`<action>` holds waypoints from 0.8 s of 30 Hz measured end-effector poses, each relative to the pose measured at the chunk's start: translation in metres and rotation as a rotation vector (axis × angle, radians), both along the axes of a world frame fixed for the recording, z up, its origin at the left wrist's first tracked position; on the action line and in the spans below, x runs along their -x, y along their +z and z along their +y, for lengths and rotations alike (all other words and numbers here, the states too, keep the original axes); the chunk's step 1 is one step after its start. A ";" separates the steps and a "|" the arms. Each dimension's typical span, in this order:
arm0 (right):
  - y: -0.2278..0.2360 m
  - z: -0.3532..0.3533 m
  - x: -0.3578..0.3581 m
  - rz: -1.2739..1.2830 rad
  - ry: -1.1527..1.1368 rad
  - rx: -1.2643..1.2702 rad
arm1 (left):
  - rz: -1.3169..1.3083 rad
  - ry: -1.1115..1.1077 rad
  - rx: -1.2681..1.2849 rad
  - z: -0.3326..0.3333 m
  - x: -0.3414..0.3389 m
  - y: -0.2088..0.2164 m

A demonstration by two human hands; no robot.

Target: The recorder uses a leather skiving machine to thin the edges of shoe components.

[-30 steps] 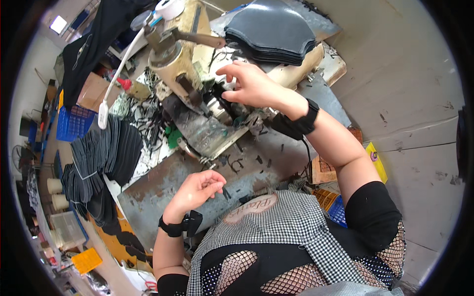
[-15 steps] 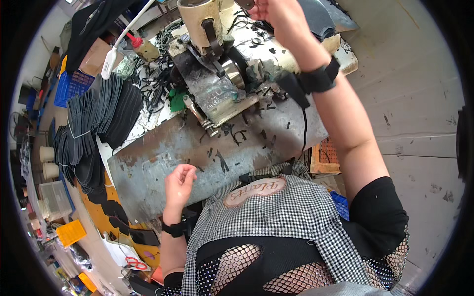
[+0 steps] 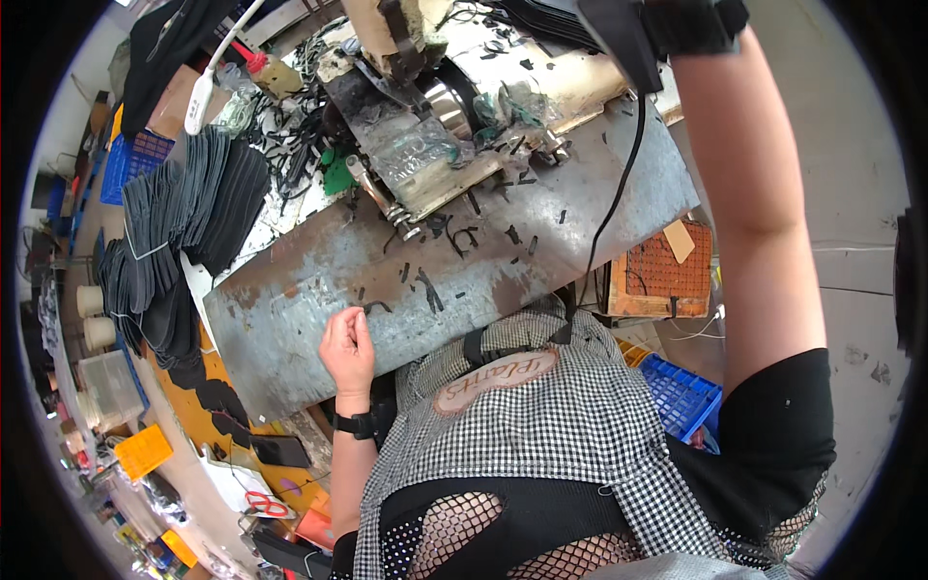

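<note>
My left hand (image 3: 348, 350) hovers over or rests at the near edge of the metal plate (image 3: 319, 329), its fingers curled in with the thumb against them. Whether anything lies inside the fingers is hidden. A thin curved black scrap (image 3: 377, 306) is right by its fingertips. My right arm (image 3: 744, 164) reaches up to the far right; a black strapped device (image 3: 691, 27) sits at its wrist, and the hand itself is out of the picture. Beyond the plate stands a grimy bench machine (image 3: 406, 159) with a shiny round metal part (image 3: 448, 108).
Bundles of dark cut pieces (image 3: 198, 208) are stacked at left. Dark sheets (image 3: 551, 21) lie at the far side. Black scraps litter the plate and the white tabletop. An orange mesh-topped box (image 3: 667, 275) and a blue basket (image 3: 681, 391) stand right. A black cable (image 3: 628, 184) hangs over the plate.
My right arm has swung outward to the right and its hand has left the picture. My left hand has curled its fingers more. The view has shifted, showing more of the plate's right end.
</note>
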State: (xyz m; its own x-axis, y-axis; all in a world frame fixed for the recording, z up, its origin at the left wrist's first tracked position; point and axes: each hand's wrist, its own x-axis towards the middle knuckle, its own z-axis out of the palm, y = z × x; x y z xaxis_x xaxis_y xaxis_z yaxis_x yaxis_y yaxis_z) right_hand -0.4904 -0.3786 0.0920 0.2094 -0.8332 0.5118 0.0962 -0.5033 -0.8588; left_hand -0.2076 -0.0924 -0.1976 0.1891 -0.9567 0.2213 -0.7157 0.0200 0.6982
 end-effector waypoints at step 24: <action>-0.283 0.106 0.059 0.566 -0.744 -0.387 | -0.117 -0.041 -0.051 0.002 0.002 -0.001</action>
State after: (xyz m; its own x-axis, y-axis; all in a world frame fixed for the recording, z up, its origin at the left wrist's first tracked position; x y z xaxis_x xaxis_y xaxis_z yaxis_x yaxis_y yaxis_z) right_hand -0.5491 -0.2725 -0.1914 -0.3029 -0.9387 0.1649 -0.6002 0.0535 -0.7980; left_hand -0.2096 -0.0906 -0.1983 0.1255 -0.9736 0.1905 -0.7914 0.0175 0.6110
